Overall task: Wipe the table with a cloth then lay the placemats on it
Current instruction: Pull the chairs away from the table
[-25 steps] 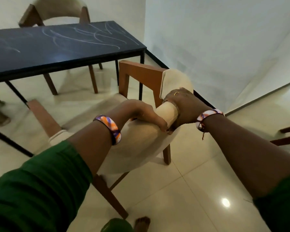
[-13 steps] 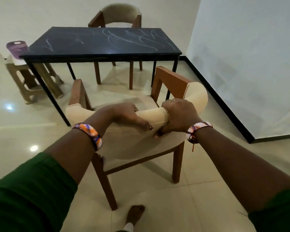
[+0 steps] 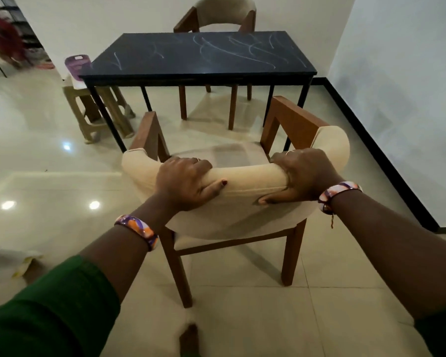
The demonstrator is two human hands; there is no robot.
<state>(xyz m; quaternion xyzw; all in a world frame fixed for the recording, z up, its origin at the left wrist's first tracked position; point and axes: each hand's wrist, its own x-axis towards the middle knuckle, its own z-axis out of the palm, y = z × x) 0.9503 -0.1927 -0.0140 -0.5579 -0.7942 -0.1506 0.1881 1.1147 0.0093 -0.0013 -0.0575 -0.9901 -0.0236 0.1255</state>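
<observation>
Both hands curled over the near chair (image 3: 232,191) backrest: left hand (image 3: 184,182), right hand (image 3: 303,176). Table (image 3: 201,56) straight ahead past the chair, long axis crosswise, roughly equidistant from both. No cloth or placemats visible, possibly off-frame.

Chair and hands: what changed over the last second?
The left hand shifted its grip leftward along the chair backrest, away from the right hand; the chair now squarely faces the table. Both hands still grip the backrest; the tabletop still shows streaks.
</observation>
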